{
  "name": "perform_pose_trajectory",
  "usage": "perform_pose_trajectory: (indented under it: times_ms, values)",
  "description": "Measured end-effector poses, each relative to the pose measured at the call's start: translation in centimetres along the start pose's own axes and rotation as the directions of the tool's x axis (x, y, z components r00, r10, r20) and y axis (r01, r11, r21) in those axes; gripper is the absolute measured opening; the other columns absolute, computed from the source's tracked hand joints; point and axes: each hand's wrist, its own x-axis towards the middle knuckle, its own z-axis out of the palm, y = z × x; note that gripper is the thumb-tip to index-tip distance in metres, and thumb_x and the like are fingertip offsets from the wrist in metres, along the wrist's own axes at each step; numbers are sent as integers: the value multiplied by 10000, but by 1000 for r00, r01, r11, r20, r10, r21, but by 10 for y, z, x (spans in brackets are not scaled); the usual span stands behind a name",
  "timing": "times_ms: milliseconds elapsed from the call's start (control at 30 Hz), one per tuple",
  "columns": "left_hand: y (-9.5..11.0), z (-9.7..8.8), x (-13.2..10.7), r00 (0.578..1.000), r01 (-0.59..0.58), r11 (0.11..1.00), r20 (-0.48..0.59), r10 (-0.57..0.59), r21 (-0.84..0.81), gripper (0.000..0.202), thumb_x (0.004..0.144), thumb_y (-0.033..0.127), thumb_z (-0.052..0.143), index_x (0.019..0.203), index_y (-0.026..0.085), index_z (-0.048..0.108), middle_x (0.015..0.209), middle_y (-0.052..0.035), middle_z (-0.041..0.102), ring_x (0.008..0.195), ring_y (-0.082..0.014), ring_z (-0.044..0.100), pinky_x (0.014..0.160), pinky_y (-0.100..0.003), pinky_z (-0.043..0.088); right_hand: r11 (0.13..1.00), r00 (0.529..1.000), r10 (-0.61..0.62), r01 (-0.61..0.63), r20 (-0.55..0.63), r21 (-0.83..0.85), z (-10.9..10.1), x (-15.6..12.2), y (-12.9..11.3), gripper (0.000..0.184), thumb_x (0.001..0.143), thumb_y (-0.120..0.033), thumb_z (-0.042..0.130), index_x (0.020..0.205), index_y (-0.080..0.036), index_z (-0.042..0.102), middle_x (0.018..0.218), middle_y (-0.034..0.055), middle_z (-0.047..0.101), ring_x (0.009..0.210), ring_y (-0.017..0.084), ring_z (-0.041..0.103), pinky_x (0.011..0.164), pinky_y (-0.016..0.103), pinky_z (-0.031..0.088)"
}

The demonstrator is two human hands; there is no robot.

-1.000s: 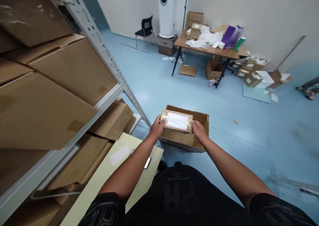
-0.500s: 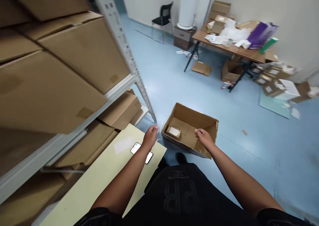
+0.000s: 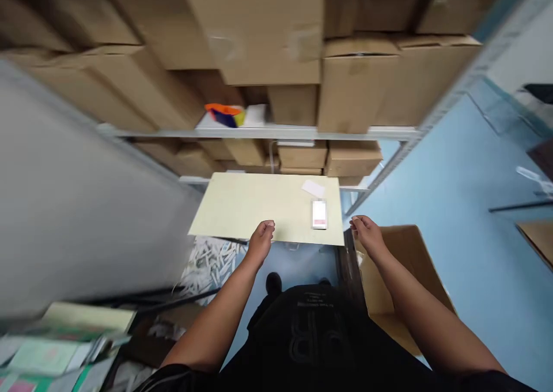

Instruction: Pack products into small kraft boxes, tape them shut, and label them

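Note:
My left hand (image 3: 261,239) is over the front edge of a pale yellow tabletop (image 3: 254,202). Its fingers are curled in and the thumb is pressed against them, with nothing showing in the grip. To the right of the table corner, my right hand (image 3: 366,234) hangs above the near side of an open cardboard box (image 3: 410,259). Its fingertips are drawn together and hold nothing visible. A lit phone (image 3: 319,214) lies on the tabletop between the two hands, with a white slip of paper (image 3: 313,188) just behind it.
Behind the table a metal shelf (image 3: 276,132) carries many cardboard boxes (image 3: 263,29) and a bright orange and purple packet (image 3: 225,115). White paper strips (image 3: 209,262) are heaped at lower left. Papers and folders (image 3: 47,351) are stacked at the left corner.
My view has swung left, from the open room to the shelf and table. The cardboard box now appears farther right, under my right arm. Both hands remain curled.

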Motion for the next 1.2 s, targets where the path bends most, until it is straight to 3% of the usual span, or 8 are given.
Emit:
perform_pose_trajectory:
  times_ms: [100,233,533,667,833,1000,1100,1200]
  values:
    - [-20,-65,-32,983,-19,997,-183,4,-79,506,910,634,507,1121,197,649,1212,-111,697,1109,-248,659,922,-387,547,997,989,-62,54,137,59,59,-6,-44,393,853,-581,568,952,-216,675,999,83,750,919,254,704,766,352,540]
    - [-59,-150,-76,938,-39,989,-347,-14,-144,528,905,658,505,1122,199,651,1137,-94,718,1039,-242,674,890,-388,550,989,940,-147,144,307,32,149,-38,-90,379,856,-569,591,957,-217,688,1031,93,750,955,264,703,797,370,544]
    - [-154,-334,-167,827,-43,988,-560,-46,-145,439,921,569,538,1130,204,666,1162,-98,712,1109,-265,655,955,-415,516,976,821,-196,215,536,27,370,-145,-141,387,849,-565,625,988,-212,701,1047,103,756,974,274,706,817,382,550]
    - [-179,-389,-191,761,-18,991,-645,-72,-131,411,918,528,550,1143,205,667,1132,-86,718,1089,-258,661,982,-412,500,948,703,-234,317,672,-1,448,-184,-152,394,867,-586,590,997,-231,702,1041,77,764,946,261,705,822,380,547]
    - [-202,-429,-206,683,-5,981,-717,-139,-194,394,890,486,589,1158,205,654,1179,-97,711,1113,-241,670,996,-386,501,879,529,-221,472,819,-67,526,-206,-161,407,869,-602,568,994,-241,710,989,64,768,926,273,706,818,388,541]
    - [-213,-471,-221,517,71,972,-825,-227,-223,395,876,450,616,1179,198,646,1209,-115,695,1122,-256,667,967,-395,525,826,320,-167,562,933,-45,611,-219,-179,400,858,-593,567,978,-244,719,958,63,761,931,294,701,788,384,534]
    - [-209,-506,-231,371,177,973,-905,-208,-151,396,888,420,619,1217,200,631,1233,-120,669,1111,-262,656,957,-403,530,804,164,-134,595,977,10,664,-230,-193,402,863,-587,551,965,-231,710,942,57,753,900,278,695,781,372,523]
    - [-199,-547,-237,198,351,936,-976,-88,-13,422,905,377,610,1287,199,605,1290,-139,627,1235,-293,585,1067,-426,467,781,22,-83,623,996,51,708,-244,-205,398,872,-585,539,966,-232,697,902,40,736,858,258,681,773,359,512]
